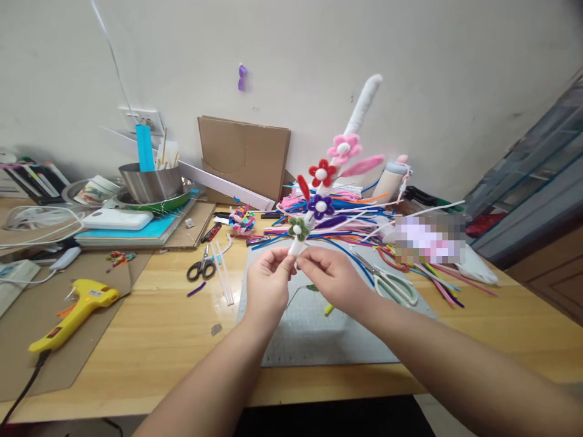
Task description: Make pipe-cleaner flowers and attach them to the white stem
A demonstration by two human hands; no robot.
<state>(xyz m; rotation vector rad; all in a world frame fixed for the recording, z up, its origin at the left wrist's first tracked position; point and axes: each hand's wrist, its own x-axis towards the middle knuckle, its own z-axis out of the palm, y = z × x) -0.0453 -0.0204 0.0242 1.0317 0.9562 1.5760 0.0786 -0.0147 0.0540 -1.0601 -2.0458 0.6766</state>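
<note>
Left hand (268, 282) pinches the white stem (363, 108) above the mat (319, 346); right hand's (334, 276) fingers are narrowed beside it, grip unclear. Four flowers (322, 173) are mounted; the green leaf (311, 287) appears unattached.

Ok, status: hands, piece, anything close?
Left hand pinching white stem low, right hand at same end. Four flowers along it. Pale scissors close by right wrist.

From the cutting mat (328, 340), bare tabletop (168, 340) opens at 9 o'clock; black-handled scissors (201, 271) obstruct 10, piled fuzzy stems (353, 223) 12
</note>
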